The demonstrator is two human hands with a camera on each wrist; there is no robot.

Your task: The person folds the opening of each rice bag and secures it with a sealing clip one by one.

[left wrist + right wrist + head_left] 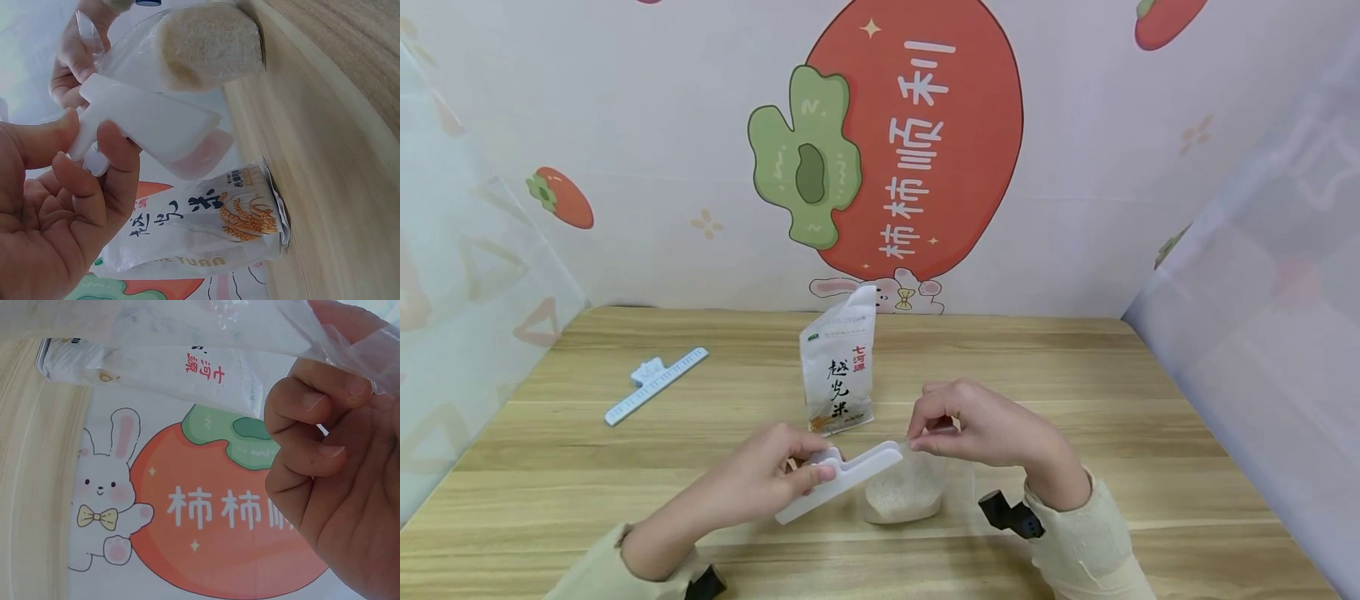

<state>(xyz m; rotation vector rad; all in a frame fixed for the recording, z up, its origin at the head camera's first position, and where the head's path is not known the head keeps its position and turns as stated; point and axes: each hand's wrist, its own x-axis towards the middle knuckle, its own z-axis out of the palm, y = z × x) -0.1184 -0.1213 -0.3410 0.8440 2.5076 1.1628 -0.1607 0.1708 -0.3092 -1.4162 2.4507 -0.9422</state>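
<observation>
My left hand (782, 471) pinches the handle of a long white bag clip (865, 471), thumb on one side and fingers on the other. In the left wrist view its wide jaws stand apart. My right hand (977, 421) grips the gathered top of a clear plastic bag of rice (904, 497), which rests on the table. The clip's far end overlaps the bag's neck in the head view, close to my right fingertips. Seen from the right wrist, the clear film (250, 325) runs up between thumb and curled fingers.
Behind my hands a white printed rice packet (838, 367) stands upright on the wooden table (1150, 433). A light blue bag clip (658, 385) with ruler-like marks lies at the left. A printed cloth backdrop (1075, 167) closes off the back and both sides.
</observation>
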